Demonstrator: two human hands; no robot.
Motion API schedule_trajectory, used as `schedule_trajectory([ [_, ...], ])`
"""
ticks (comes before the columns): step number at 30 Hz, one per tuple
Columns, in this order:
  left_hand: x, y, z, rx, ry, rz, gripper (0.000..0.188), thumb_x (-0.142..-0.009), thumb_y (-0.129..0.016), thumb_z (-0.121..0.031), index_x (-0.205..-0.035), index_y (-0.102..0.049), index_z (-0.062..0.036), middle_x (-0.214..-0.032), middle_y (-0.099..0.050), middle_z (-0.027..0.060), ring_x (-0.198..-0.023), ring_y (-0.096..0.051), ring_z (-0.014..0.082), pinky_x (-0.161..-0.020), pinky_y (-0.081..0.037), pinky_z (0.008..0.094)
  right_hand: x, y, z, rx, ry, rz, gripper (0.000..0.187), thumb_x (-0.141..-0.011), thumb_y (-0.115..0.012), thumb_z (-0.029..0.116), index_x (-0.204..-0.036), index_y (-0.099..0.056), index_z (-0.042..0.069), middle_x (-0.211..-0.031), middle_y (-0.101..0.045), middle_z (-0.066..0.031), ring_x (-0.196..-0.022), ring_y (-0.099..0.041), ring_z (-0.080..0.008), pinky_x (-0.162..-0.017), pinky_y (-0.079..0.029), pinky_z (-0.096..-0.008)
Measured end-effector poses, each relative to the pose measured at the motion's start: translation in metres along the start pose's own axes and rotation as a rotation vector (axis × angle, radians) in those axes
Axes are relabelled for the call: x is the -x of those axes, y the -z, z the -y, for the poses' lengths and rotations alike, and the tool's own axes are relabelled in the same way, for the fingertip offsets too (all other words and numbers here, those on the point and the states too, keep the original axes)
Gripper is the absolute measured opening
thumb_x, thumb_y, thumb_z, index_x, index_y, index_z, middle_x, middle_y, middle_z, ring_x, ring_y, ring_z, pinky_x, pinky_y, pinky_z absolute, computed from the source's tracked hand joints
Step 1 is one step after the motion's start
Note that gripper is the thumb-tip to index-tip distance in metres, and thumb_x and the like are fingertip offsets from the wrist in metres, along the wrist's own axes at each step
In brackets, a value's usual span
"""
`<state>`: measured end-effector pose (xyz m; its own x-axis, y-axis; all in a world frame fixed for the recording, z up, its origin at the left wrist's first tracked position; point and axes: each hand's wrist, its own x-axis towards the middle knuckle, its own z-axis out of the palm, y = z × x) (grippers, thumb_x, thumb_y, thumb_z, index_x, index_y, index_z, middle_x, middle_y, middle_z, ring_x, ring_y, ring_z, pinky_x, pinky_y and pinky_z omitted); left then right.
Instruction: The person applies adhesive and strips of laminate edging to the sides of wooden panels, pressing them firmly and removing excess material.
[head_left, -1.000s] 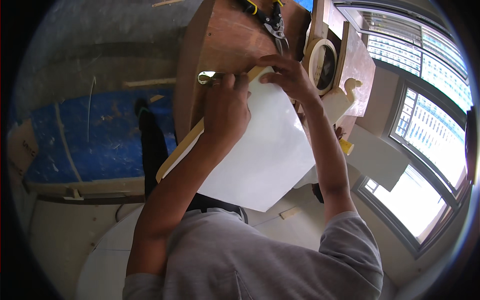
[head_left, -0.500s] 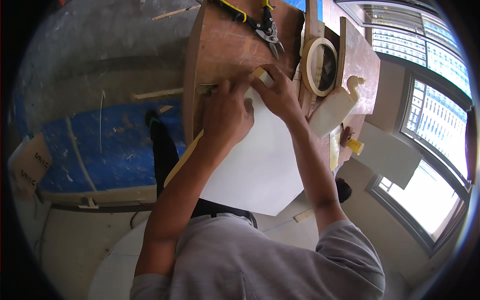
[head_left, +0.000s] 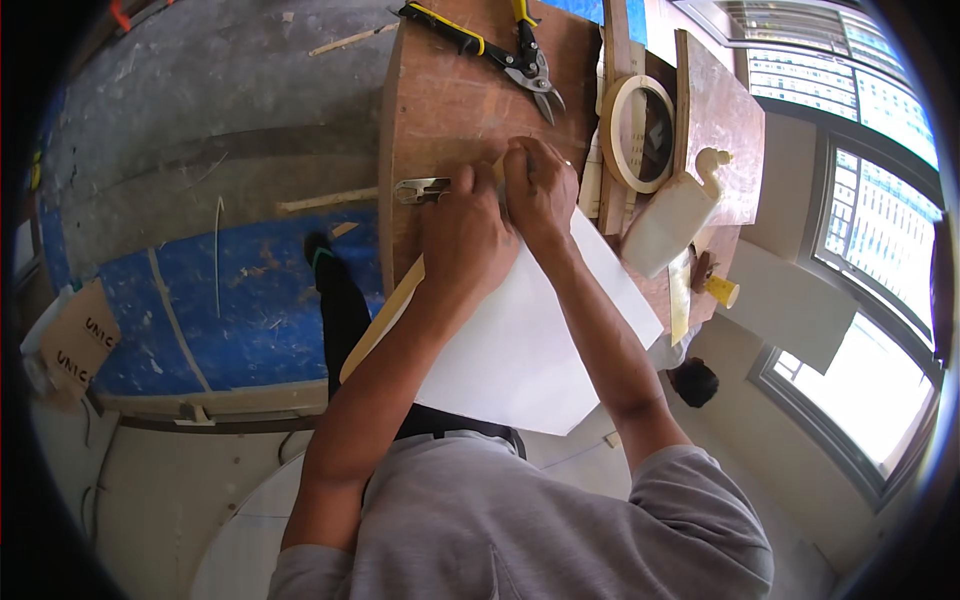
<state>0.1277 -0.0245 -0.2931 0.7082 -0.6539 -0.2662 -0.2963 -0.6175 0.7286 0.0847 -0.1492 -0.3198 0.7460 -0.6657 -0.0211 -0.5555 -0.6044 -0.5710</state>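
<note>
A large white sheet with a tan edge along its left side slants from the wooden bench top toward my waist. My left hand is closed at its far end, fingers bent. Close against it, my right hand pinches the same end between thumb and fingers. A bit of tan shows between the hands; their exact grip is partly hidden. Beside my left fingers is a silver metal tool, perhaps a cutter, partly covered by that hand. Farther off on the bench lie tin snips with black and yellow handles.
Right of my hands are a roll of tape, a white squeeze bottle and wooden strips. Another person's head shows low on the right. Blue floor sheeting with scraps spreads left, near a dark trouser leg.
My right hand has drawn in against my left. The sheet has turned, and its right corner now shows beyond my right forearm. More of the silver tool is uncovered. The view has shifted slightly.
</note>
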Motion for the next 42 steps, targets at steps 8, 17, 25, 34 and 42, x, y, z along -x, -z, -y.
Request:
schedule_trajectory([
  [8, 0.008, -0.017, 0.005, -0.028, -0.091, -0.149, 0.059, -0.087, -0.073, -0.014, -0.141, -0.054, 0.0016, -0.120, -0.058, 0.0193, -0.101, -0.069, 0.0393, -0.084, -0.049, 0.0543, 0.012, 0.007, 0.002, 0.085, -0.009, 0.015, 0.049, -0.091, -0.071, 0.037, -0.123, -0.067, 0.001, -0.108, -0.074, -0.0193, -0.105, -0.068, -0.0373, -0.097, -0.043, -0.0495],
  [17, 0.002, -0.013, 0.004, -0.001, -0.096, -0.127, 0.053, -0.091, -0.068, -0.011, -0.141, -0.057, 0.0002, -0.119, -0.063, 0.0217, -0.097, -0.071, 0.0403, -0.083, -0.057, 0.0493, 0.017, 0.000, 0.001, 0.000, -0.031, -0.059, 0.041, -0.091, -0.071, 0.036, -0.114, -0.073, 0.002, -0.106, -0.075, -0.0177, -0.104, -0.068, -0.0355, -0.097, -0.041, -0.0482],
  [25, 0.000, -0.016, 0.003, -0.034, -0.111, -0.159, 0.052, -0.089, -0.068, -0.008, -0.139, -0.059, 0.0002, -0.120, -0.065, 0.0218, -0.087, -0.073, 0.0406, -0.079, -0.058, 0.0499, 0.016, -0.004, -0.002, -0.006, 0.014, -0.090, 0.038, -0.092, -0.070, 0.033, -0.113, -0.074, 0.002, -0.106, -0.075, -0.0171, -0.103, -0.068, -0.0353, -0.096, -0.041, -0.0474],
  [34, -0.002, -0.015, 0.004, -0.032, -0.109, -0.132, 0.050, -0.085, -0.071, -0.010, -0.132, -0.059, 0.0056, -0.115, -0.064, 0.0224, -0.085, -0.073, 0.0408, -0.077, -0.058, 0.0500, 0.012, -0.005, 0.001, -0.024, -0.029, -0.125, 0.030, -0.093, -0.068, 0.029, -0.107, -0.075, 0.004, -0.095, -0.076, -0.0157, -0.095, -0.069, -0.0341, -0.094, -0.042, -0.0469],
  [42, 0.005, -0.010, 0.000, -0.058, -0.039, -0.049, 0.062, -0.087, -0.073, -0.010, -0.142, -0.049, 0.0068, -0.123, -0.057, 0.0230, -0.103, -0.068, 0.0407, -0.085, -0.050, 0.0531, 0.000, 0.003, 0.017, -0.062, -0.302, -0.048, 0.027, -0.096, -0.064, 0.027, -0.096, -0.076, 0.004, -0.089, -0.075, -0.0185, -0.085, -0.072, -0.0315, -0.085, -0.050, -0.0439],
])
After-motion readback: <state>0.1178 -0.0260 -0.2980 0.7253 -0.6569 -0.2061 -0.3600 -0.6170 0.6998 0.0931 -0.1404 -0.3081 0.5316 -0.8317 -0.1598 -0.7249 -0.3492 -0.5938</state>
